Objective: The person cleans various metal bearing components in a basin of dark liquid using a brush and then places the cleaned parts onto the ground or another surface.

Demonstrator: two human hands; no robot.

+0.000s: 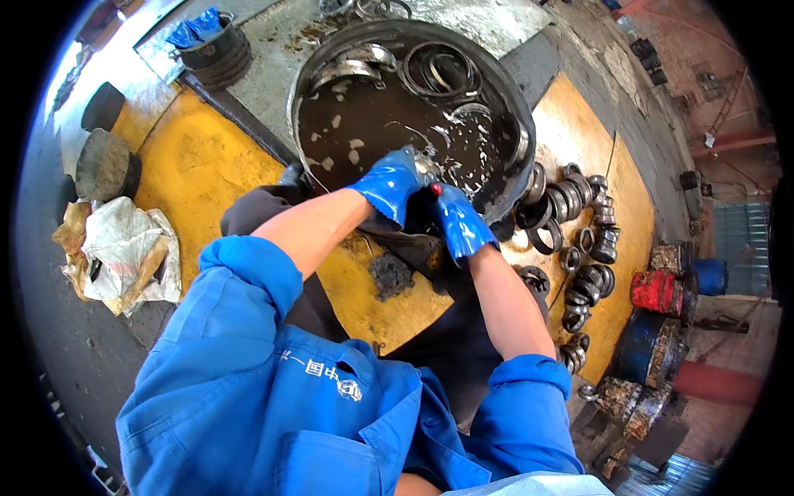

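Yellow floor sheeting (198,157) spreads out beneath a wide, round tub (514,91) of dark liquid (364,120), where a worker in blue sleeves leans in from the near side. A crumpled white sack (128,248) lies to the left of the tub, toward the worker; rows of metal rings (565,201) stand to its right, and a nest of rings (432,69) sits inside, by its far wall. Over the tub's near edge, two blue-gloved hands meet: the left hand (397,178) has its fingers curled onto a small metal part (426,168), while the right hand (453,215) sits just beside it, its fingers bunched at a small red piece (436,189); whether they clamp it, one cannot tell.

Wet, slick-looking gloves on bare metal could cost the worker the grip, and the part would likely drop into the opaque liquid, hard to find among the rings. A sudden slip might also splash the bare forearms, and a knock against the tub's right side could topple the nearest rings.
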